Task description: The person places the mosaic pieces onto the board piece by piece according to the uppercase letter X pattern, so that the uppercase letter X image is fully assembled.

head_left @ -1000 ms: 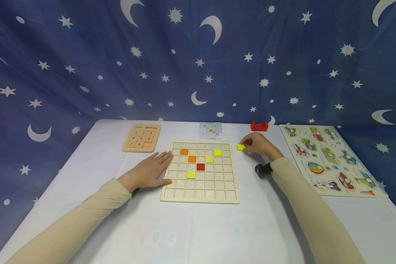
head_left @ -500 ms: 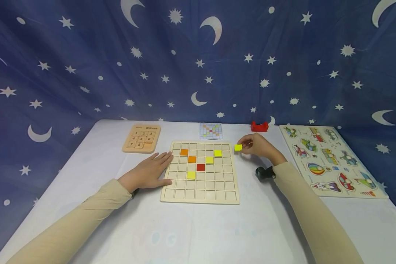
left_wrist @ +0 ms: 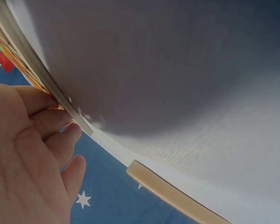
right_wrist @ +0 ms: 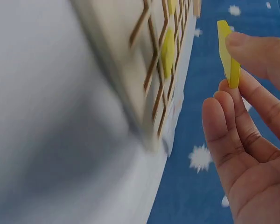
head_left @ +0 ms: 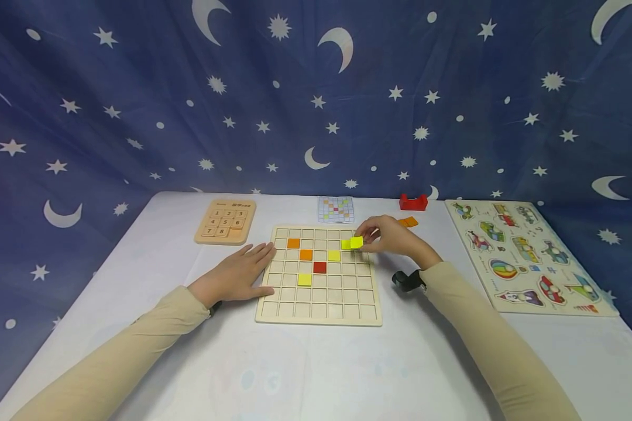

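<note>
A wooden grid board point(head_left: 342, 295) lies on the white table, with two orange tiles, a red tile point(head_left: 319, 267) and several yellow tiles set in its squares. My right hand point(head_left: 392, 238) pinches a square yellow tile point(head_left: 356, 242) over the board's upper right part, where it overlaps a seated yellow tile point(head_left: 345, 244). In the right wrist view, thumb and fingertip hold this tile point(right_wrist: 229, 58) by its edges, raised off the grid. My left hand point(head_left: 237, 278) rests on the board's left edge, fingers extended and thumb spread.
Behind the board lies a small printed pattern card point(head_left: 336, 209). Orange tiles point(head_left: 408, 222) lie behind my right hand, near a red holder point(head_left: 413, 202). A wooden number puzzle point(head_left: 225, 222) stands back left; a picture puzzle board point(head_left: 532, 257) lies at right.
My right hand has carried the yellow tile leftward from beside the board to over its upper right squares. The orange tiles behind that hand have come into sight. My left hand stays put.
</note>
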